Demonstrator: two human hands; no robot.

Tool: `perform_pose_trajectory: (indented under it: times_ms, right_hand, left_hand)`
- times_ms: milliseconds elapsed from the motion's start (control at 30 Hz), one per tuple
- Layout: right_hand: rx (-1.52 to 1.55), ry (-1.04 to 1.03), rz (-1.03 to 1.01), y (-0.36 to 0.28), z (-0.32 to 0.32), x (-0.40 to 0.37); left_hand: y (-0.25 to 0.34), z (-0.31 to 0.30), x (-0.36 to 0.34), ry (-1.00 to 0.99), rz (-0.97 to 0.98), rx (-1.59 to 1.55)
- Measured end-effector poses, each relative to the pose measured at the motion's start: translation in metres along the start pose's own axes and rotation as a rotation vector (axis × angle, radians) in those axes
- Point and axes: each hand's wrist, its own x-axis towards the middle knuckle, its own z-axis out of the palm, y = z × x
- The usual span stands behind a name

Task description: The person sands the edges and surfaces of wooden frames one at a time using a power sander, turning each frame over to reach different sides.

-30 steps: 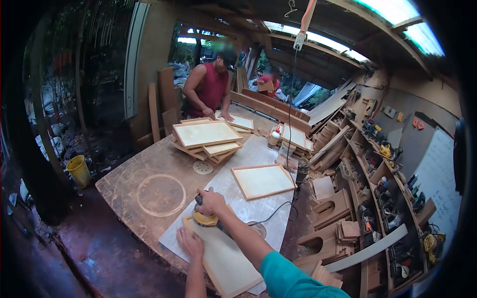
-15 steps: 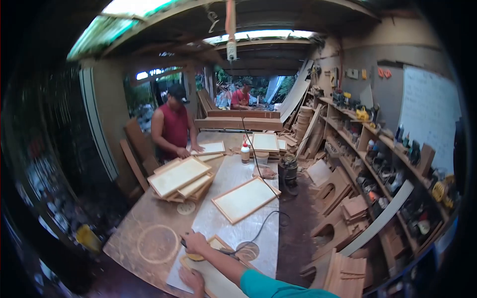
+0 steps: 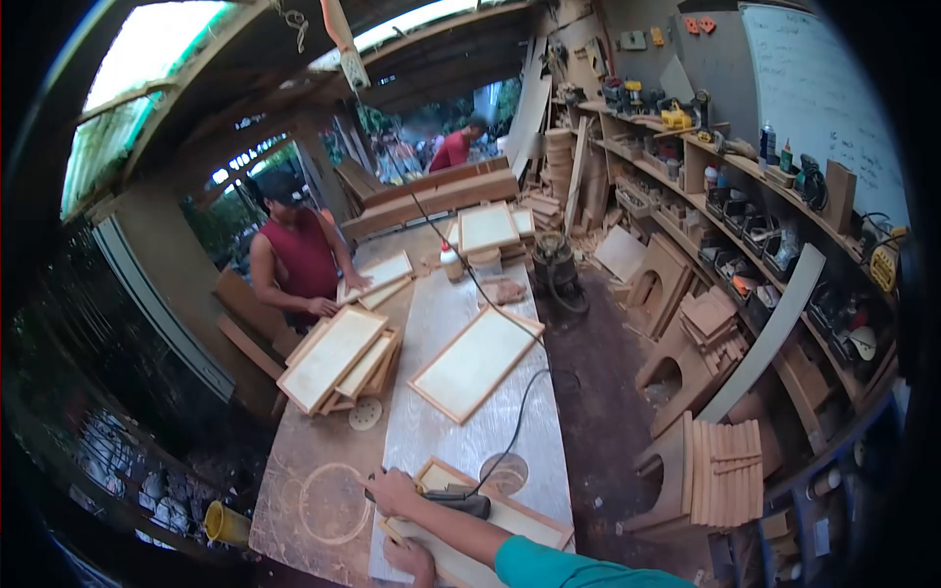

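My right hand (image 3: 394, 493) is closed around a corded power sander (image 3: 469, 503), which lies over a wood-framed panel (image 3: 446, 554) at the near end of the table; my forearm hides part of it. Below it, my left hand (image 3: 412, 561) holds the near left edge of the same panel, its fingers partly hidden. The black cord (image 3: 518, 431) runs up from the sander across the table. Just ahead lies another framed panel (image 3: 475, 365) with a pale face. Left of my right hand, a ring mark (image 3: 333, 503) shows on the tabletop.
Stacked framed panels (image 3: 333, 363) sit left, beside a perforated disc (image 3: 366, 414). A co-worker (image 3: 299, 250) handles panels across the table; another person (image 3: 453, 149) is farther back. A glue bottle (image 3: 450, 263) stands mid-table. Wooden parts (image 3: 723, 461) and tool shelves (image 3: 725, 220) line the right.
My view has tilted and turned, shifting the scene. My right hand stays on the sander, now turned so more of its dark body shows. My left hand remains at the panel's edge.
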Motion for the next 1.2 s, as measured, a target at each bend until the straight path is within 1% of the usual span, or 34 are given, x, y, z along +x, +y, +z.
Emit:
perform_pose_trajectory:
  times_ms: [33,100,133,167,300,367,433,467,533,567,633,667,733,767,800,833,900,967,1000,1067,1100,1167,1200]
  right_hand:
    - [0.016,-0.027,0.010,-0.004,0.003,-0.004]
    - [0.048,0.053,0.023,-0.002,-0.006,-0.010]
    - [0.055,-0.026,0.052,-0.004,-0.016,-0.011]
    - [0.047,-0.031,0.051,-0.003,-0.010,-0.009]
    - [0.039,-0.015,0.121,-0.009,-0.001,0.003]
    - [0.046,0.007,0.139,-0.012,-0.002,0.004]
    - [0.020,-0.050,0.149,-0.009,0.000,0.006]
    - [-0.012,-0.035,0.155,-0.008,0.007,0.009]
    - [-0.020,-0.065,0.147,-0.012,0.001,0.006]
    - [-0.015,-0.070,0.157,-0.013,-0.007,0.006]
    - [-0.042,-0.103,0.177,-0.017,-0.011,0.004]
    - [-0.041,-0.090,0.187,-0.017,-0.009,0.005]
    - [-0.052,-0.078,0.204,-0.016,-0.010,0.008]
    - [-0.039,-0.079,0.200,-0.017,-0.010,0.009]
    - [-0.030,-0.084,0.197,-0.017,-0.008,0.008]
    - [-0.066,-0.088,0.202,-0.016,-0.004,0.006]
    - [-0.063,-0.045,0.147,-0.010,0.004,0.009]
    - [-0.107,-0.035,0.151,-0.011,0.000,0.010]
    - [-0.098,-0.027,0.137,-0.013,0.001,0.006]
    - [-0.099,-0.039,0.128,-0.011,0.002,0.003]
    - [-0.086,-0.022,0.124,-0.011,0.003,0.005]
    - [-0.064,-0.033,0.137,-0.014,0.004,0.000]
    - [-0.077,-0.022,0.142,-0.014,0.003,-0.001]
  left_hand:
    - [0.004,-0.010,-0.003,-0.011,-0.010,0.019]
    - [0.007,-0.013,-0.003,-0.021,-0.016,0.018]
    - [0.006,-0.012,-0.006,-0.008,-0.006,0.004]
    - [0.007,-0.010,-0.010,-0.010,-0.014,-0.003]
    - [0.003,-0.001,-0.013,0.044,0.005,0.014]
    - [0.004,-0.004,0.003,0.063,0.007,0.011]
    - [0.020,-0.013,0.025,-0.045,-0.392,-0.176]
    - [0.009,-0.001,0.039,-0.040,-0.414,-0.182]
    - [-0.025,0.032,0.069,-0.002,-0.218,-0.195]
    - [-0.030,0.025,0.074,-0.006,-0.237,-0.196]
    - [-0.021,0.006,0.084,-0.335,0.073,-0.187]
    - [-0.016,-0.002,0.082,-0.340,0.066,-0.198]
    - [-0.009,-0.012,0.078,-0.240,0.260,-0.141]
    - [-0.014,-0.011,0.078,-0.247,0.256,-0.148]
    - [-0.023,-0.009,0.077,-0.289,0.153,-0.197]
    - [-0.019,0.004,0.077,-0.326,0.050,-0.272]
    - [-0.013,0.002,0.080,-0.363,0.011,-0.326]
    - [-0.026,0.016,0.078,-0.288,0.106,-0.228]
    - [-0.023,0.019,0.076,-0.291,0.086,-0.248]
    - [-0.028,0.011,0.074,-0.204,0.180,-0.253]
    - [-0.028,0.005,0.078,-0.205,0.172,-0.244]
    - [-0.028,-0.005,0.084,-0.282,0.268,-0.218]
    - [-0.028,-0.008,0.086,-0.287,0.265,-0.213]
